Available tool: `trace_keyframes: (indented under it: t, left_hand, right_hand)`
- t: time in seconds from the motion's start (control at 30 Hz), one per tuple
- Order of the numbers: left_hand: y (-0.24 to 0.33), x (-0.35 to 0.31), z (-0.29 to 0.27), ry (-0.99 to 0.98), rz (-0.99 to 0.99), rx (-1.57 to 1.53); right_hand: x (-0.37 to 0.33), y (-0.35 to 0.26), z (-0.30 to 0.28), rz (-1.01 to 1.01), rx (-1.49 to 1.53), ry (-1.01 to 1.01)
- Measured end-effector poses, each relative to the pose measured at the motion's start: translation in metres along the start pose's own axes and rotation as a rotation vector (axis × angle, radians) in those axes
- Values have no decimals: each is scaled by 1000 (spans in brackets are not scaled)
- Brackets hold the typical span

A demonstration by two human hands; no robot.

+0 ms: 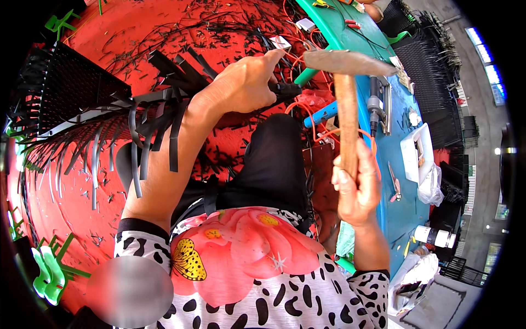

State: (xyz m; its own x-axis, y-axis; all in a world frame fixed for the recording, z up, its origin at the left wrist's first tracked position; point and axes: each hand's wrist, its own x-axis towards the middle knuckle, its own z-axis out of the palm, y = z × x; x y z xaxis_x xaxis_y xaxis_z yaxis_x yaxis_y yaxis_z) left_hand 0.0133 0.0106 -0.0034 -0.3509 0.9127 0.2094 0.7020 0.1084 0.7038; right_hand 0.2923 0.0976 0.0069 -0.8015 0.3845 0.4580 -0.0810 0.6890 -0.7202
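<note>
My right hand [357, 189] wraps tight round the wooden-handled steel hammer [346, 104], raised above my lap, while my left hand [246, 85] clamps the black plastic strip frame [164, 96] over the red floor [126, 33], steadying it beside the blue worktop [402, 203].

room: I see open red floor [137, 33] upper left | blocked: black woven panel [71, 93] left, cluttered blue table [400, 214] right

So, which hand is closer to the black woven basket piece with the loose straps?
Left. The left hand grips the black basket piece at its strap end. The right hand is apart from it, holding a hammer raised beside the blue table.
</note>
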Motion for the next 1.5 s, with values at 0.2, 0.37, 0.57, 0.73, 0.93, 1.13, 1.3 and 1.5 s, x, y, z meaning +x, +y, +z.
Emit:
trace_keyframes:
  t: [0.2,0.37,0.57,0.73,0.93,1.13,1.3,1.5]
  left_hand:
    - [-2,-4,-2,48,25,-27]
    - [-10,2,-1,53,50,-39]
    - [-7,2,-6,25,-8,-75]
    - [-14,6,-6,39,40,-90]
    - [-16,5,0,75,41,-38]
    - [-12,4,-7,32,11,-35]
    - [-9,2,-6,41,12,-12]
    - [-10,7,1,96,-87,15]
  right_hand:
    - [16,12,16,54,-146,-115]
    - [1,-3,17,-57,-190,-51]
    - [9,4,13,165,-49,-52]
    - [7,4,26,-216,-290,-8]
    - [10,5,16,81,-182,-51]
    - [12,11,33,-30,-227,-103]
    - [4,16,10,163,12,85]
    - [-35,41,-62,251,-81,355]
